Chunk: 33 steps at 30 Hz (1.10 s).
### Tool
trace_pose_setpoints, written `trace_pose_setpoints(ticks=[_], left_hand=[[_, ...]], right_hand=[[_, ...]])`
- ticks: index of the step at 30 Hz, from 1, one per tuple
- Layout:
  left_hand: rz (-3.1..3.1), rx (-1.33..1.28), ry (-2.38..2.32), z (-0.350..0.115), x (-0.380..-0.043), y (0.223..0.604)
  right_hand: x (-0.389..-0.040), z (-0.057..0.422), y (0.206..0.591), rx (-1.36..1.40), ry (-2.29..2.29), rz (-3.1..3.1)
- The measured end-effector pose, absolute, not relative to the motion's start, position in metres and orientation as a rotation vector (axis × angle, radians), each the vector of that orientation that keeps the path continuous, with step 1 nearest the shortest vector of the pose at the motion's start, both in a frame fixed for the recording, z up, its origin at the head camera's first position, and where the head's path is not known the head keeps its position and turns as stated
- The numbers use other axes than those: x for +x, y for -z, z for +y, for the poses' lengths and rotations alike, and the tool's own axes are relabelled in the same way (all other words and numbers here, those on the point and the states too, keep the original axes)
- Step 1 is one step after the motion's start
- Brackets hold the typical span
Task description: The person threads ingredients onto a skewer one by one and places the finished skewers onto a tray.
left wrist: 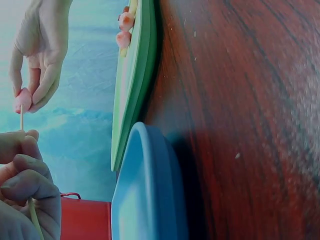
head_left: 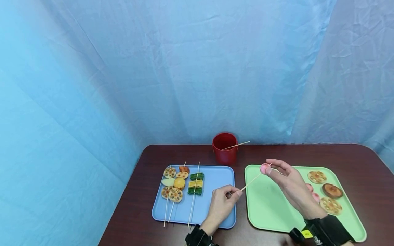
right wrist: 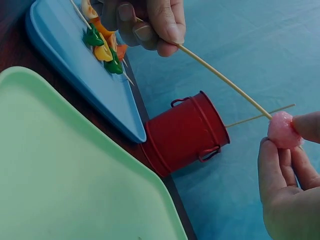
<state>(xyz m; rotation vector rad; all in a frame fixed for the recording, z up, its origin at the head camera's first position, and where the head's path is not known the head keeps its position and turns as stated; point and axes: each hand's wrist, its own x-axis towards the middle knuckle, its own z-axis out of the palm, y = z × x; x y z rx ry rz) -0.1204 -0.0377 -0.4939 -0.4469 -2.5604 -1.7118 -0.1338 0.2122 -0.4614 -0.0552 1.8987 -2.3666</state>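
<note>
"Pink ball (right wrist: 281,129), partly covered: which hand has it?"

"The right hand (head_left: 292,188) pinches it at one end of the skewer (right wrist: 225,80), clear of the green tray (head_left: 267,212)."

"And the left hand (head_left: 222,203)?"

"Curled round the skewer, concealing a stretch of it. How deep the tip sits, I can't tell."

"Other pink balls (head_left: 315,197)?"

"Partly behind the right hand, on that tray."
</note>
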Motion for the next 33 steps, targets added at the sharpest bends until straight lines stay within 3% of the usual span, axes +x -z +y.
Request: trace_pose_setpoints(ticks=[17,33], left_hand=[[-2.523,-0.325,1.737,-0.028,-0.124,0.489],[-2.444,-0.208,2.065,-0.011,-0.125,0.483]], right_hand=[[-0.140,0.200,0.463,-0.001,2.553,1.829],[-0.138,0.191,0.466,0.105,2.591,1.932]])
